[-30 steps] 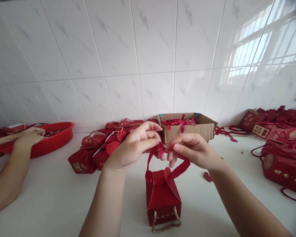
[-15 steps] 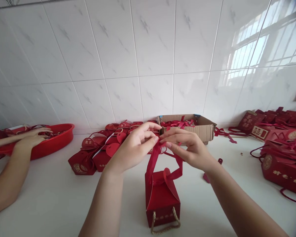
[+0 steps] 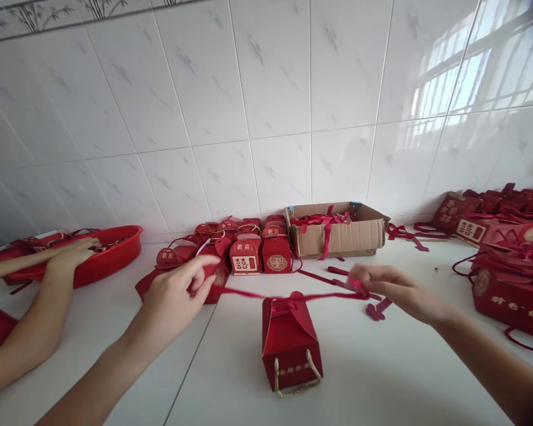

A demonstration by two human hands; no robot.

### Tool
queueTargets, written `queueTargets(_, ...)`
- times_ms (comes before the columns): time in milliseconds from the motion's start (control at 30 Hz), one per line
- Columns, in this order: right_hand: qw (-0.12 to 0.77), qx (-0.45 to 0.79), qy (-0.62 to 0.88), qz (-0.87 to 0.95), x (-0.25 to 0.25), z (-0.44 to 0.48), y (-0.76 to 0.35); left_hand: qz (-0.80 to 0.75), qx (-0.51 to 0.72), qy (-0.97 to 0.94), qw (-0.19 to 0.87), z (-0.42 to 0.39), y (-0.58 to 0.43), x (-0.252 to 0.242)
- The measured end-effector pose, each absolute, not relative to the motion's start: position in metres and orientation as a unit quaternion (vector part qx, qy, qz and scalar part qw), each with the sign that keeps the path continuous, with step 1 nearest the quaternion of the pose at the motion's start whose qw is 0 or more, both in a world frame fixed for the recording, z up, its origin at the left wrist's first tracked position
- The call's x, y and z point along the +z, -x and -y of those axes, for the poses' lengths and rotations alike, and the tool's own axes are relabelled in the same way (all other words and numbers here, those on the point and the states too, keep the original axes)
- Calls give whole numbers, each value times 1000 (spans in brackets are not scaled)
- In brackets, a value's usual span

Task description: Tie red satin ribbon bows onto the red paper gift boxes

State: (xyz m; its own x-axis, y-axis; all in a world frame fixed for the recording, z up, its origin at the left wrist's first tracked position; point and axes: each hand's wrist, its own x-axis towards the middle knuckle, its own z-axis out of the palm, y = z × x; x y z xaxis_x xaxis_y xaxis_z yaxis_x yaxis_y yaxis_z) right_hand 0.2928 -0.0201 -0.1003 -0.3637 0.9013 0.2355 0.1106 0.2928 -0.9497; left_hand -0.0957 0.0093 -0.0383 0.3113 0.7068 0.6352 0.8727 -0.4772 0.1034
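A small red gift box [image 3: 292,349] with a beige rope handle stands upright on the white table in front of me. Across its top runs a red ribbon [image 3: 249,294], stretched sideways and gathered at the middle of the lid. My left hand [image 3: 177,290] pinches one end of the ribbon to the left of the box. On the right, my right hand [image 3: 391,285] grips the other end, its fingertips a little blurred. Both hands are apart from the box itself.
Several red gift boxes [image 3: 245,253] stand by the wall, beside a cardboard box [image 3: 340,239] of ribbons. A red basin [image 3: 111,260] is at left, with another person's hands [image 3: 73,254] over it. Larger red boxes [image 3: 510,296] stand at right; ribbon pieces [image 3: 377,309] lie nearby.
My hands have moved apart and down from above the box, pulling the ribbon from a raised loop into a taut, nearly level line. The view has shifted slightly.
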Motion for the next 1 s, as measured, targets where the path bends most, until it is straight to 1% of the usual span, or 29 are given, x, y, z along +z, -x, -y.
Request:
queueTargets(67, 373, 441, 425, 697, -119, 27, -309, 531, -253, 804, 85, -10, 122, -67)
queueTargets(167, 322, 376, 442, 748, -136, 33, -320, 540, -195, 819, -29, -10, 138, -103)
queueTargets(233, 309, 358, 448, 759, -136, 32, -318, 520, -198, 830, -44, -8, 132, -113)
queueTargets(300, 332, 336, 483, 737, -127, 29, -310, 496, -235, 836, -31, -5, 115, -113)
queueTargets(367, 378, 280, 524, 710, -116, 23, -297, 478, -275, 833, -52, -2, 93, -108)
queueTargets(433, 416, 211, 533, 706, -109, 18, -280, 477, -296, 819, -119, 1, 73, -106)
queueTargets(500, 418, 190, 511, 727, -107, 14, -260, 482, -302, 800, -191, 1, 57, -107)
queueTargets(567, 399, 216, 479, 751, -112, 12, -238, 480, -297, 784, -260, -1, 46, -111)
queueTargets(633, 380, 278, 450, 759, -121, 12, -217, 469, -286, 765, -337, -4, 40, -115)
queueTargets(767, 375, 496, 408, 668, -137, 15, -195, 506, -244, 674, -480, -4, 35, -114)
queueTargets(833, 364, 566, 412, 615, -139, 17, -196, 533, -200, 631, -527, -1, 38, -111)
queueTargets(867, 354, 581, 416, 603, -139, 18, -199, 533, -181, 622, -544, 0, 40, -111)
queueTargets(933, 348, 574, 423, 608, -136, 20, -207, 525, -170, 626, -551, 0, 49, -111)
queueTargets(1000, 362, 531, 427, 636, -131, 21, -217, 534, -177, 652, -509, -4, 59, -112)
